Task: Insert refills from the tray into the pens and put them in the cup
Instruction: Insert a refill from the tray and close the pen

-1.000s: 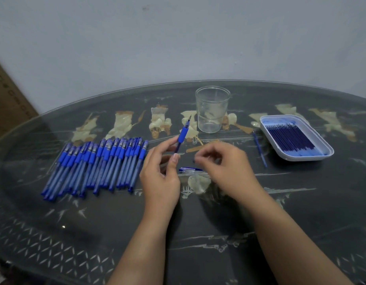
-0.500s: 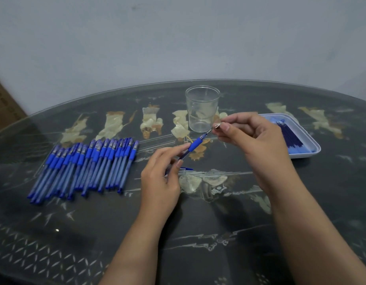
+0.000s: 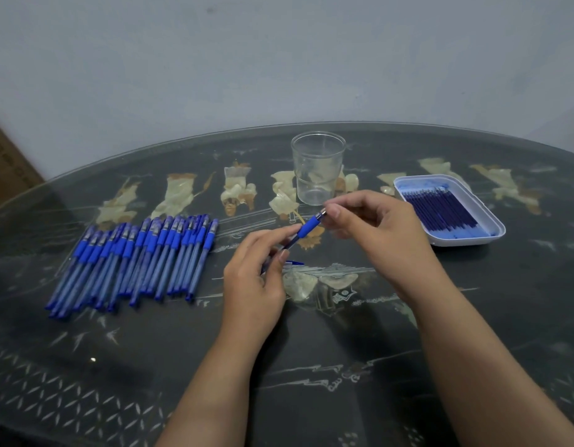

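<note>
Fingers (image 3: 332, 210) of the right hand (image 3: 382, 233) pinch the metal tip of the pen (image 3: 306, 229); the left hand (image 3: 253, 282) grips its barrel, mid-table. Clear cup (image 3: 318, 172) at twelve o'clock holds nothing. Pen row (image 3: 134, 259) at nine, refills (image 3: 440, 209) in tray (image 3: 492, 227) at two: I judge nearly everything outstanding.

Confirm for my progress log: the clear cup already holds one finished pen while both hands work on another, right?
No: the head view shows the cup empty. The left hand and right hand do work on a pen.
</note>
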Action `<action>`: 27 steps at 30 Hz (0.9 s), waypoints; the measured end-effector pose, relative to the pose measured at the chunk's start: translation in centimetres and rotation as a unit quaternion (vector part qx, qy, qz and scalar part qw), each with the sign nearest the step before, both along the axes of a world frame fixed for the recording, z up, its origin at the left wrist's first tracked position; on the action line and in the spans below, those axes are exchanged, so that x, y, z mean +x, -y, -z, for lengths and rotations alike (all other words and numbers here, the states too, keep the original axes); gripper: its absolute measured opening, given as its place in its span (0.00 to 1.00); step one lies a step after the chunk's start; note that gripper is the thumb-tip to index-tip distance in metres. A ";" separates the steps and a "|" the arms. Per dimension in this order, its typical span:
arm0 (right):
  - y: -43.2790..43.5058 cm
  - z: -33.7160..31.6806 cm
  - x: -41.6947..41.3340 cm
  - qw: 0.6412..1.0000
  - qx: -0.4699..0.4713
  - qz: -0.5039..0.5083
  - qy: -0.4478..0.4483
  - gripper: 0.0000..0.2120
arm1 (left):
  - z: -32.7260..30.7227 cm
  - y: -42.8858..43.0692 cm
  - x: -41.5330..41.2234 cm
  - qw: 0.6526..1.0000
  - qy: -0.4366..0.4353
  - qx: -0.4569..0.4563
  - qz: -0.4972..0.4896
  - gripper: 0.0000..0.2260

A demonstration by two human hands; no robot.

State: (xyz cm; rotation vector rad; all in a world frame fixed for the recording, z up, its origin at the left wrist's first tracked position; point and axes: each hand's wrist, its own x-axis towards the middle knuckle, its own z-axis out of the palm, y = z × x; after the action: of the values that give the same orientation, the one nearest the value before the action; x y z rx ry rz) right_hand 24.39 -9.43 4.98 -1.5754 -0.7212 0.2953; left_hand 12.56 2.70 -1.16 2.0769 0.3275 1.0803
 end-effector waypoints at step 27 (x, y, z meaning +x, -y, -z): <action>-0.8 0.7 -0.7 0.999 0.010 0.004 -0.035 0.08 | 0.0 0.0 0.0 1.000 0.008 -0.008 -0.002 0.21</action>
State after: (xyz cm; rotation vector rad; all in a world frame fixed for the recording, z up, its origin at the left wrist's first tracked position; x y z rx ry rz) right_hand 23.66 -8.64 4.33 -1.5421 -0.6607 0.3347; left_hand 12.60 2.73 -1.14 2.0534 0.3326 1.0926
